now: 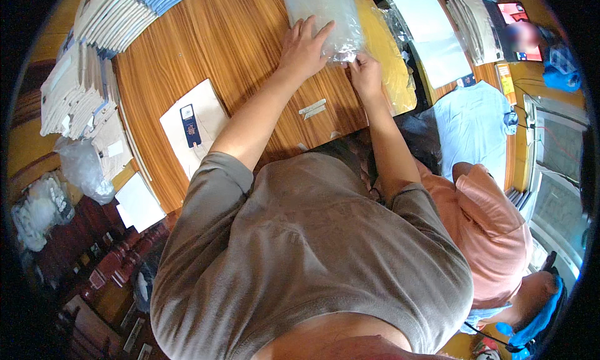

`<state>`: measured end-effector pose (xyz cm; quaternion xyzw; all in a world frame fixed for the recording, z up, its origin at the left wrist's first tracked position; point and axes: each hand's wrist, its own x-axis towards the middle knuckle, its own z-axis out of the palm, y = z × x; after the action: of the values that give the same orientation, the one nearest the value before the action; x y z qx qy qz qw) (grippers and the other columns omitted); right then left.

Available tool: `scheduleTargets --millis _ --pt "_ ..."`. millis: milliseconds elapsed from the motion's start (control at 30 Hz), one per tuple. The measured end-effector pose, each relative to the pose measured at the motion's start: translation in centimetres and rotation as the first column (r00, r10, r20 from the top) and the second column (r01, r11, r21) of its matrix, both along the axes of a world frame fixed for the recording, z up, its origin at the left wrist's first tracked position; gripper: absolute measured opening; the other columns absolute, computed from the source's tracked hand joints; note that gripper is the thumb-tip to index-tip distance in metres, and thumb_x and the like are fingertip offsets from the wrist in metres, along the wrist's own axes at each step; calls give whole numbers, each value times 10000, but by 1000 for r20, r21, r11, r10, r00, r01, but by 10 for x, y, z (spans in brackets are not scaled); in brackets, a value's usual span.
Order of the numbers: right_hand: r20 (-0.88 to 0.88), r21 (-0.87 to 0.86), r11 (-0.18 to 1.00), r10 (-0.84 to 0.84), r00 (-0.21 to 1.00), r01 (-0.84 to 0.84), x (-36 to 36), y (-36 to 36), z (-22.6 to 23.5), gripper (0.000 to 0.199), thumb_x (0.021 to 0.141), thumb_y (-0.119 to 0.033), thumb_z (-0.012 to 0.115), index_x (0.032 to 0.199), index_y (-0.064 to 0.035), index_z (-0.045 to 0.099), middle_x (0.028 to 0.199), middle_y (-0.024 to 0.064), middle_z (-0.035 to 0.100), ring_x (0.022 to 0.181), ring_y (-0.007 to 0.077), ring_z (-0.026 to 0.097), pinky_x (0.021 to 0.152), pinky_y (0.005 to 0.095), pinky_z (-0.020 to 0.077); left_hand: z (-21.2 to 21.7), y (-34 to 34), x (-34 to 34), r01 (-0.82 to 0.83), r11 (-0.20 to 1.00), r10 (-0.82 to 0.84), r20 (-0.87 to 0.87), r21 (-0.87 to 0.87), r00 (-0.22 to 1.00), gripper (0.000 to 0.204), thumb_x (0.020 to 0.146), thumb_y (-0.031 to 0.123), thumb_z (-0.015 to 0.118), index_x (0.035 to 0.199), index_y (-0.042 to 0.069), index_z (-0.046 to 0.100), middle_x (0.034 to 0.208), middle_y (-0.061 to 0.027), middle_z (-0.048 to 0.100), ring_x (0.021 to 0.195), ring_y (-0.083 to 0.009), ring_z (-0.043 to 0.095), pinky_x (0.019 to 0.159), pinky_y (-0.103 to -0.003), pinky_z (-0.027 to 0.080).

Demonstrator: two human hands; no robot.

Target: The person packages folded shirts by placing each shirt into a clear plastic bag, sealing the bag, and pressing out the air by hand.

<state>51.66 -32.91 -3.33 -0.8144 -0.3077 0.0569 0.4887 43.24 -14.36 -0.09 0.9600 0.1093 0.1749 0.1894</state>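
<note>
Near the far edge of the wooden table lies a pile of clear plastic bags (322, 13). My left hand (304, 50) rests flat on the pile with its fingers spread. At the pile's near right corner my right hand (365, 72) is closed, pinching the crinkled end of a bag between thumb and fingers. A folded pale beige shirt (215, 110) with a navy hang tag (190, 125) lies to the left of my left forearm. Two small pale strips (312, 109) are on the wood between my forearms.
Stacks of folded shirts (78, 91) line the left side. Yellow plastic-covered sheeting (390, 60) borders the bags on the right. Beyond it, a co-worker in a salmon shirt (481, 229) is beside a light blue shirt (472, 125). A crumpled plastic bag (87, 169) hangs at left.
</note>
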Motion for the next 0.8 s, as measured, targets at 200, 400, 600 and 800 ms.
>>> scheduleTargets --millis 200,400,600,800 --pt "59 -650 726 343 938 -225 -72 -17 121 345 953 -321 658 820 -14 740 737 273 677 788 434 718 711 533 578 4 3 8 -164 986 167 -92 42 982 832 825 327 832 1555 233 444 1593 -218 335 1452 -516 323 1165 -641 343" --pt "-282 -133 351 884 374 -927 -71 -62 238 434 969 -315 714 645 -59 579 615 155 566 579 357 602 546 472 423 21 -5 -14 -26 971 -1 -114 -240 993 884 861 389 830 1584 135 390 1666 -234 261 1516 -465 287 1221 -571 315" --pt "-359 479 402 901 243 -780 -64 -34 224 217 984 -166 654 810 -36 655 715 66 665 658 186 645 590 330 474 71 -4 -160 329 -244 -339 398 -912 852 801 941 489 722 1537 38 432 1581 -178 423 1400 -327 491 1163 -454 405" --pt "-517 215 880 470 716 -422 -86 66 178 153 1001 -115 631 1095 -33 719 948 36 719 843 122 653 776 282 531 84 14 -261 -70 -171 -46 -63 -983 997 669 1058 507 560 1488 -6 521 1157 -182 740 1000 -243 735 801 -360 613"
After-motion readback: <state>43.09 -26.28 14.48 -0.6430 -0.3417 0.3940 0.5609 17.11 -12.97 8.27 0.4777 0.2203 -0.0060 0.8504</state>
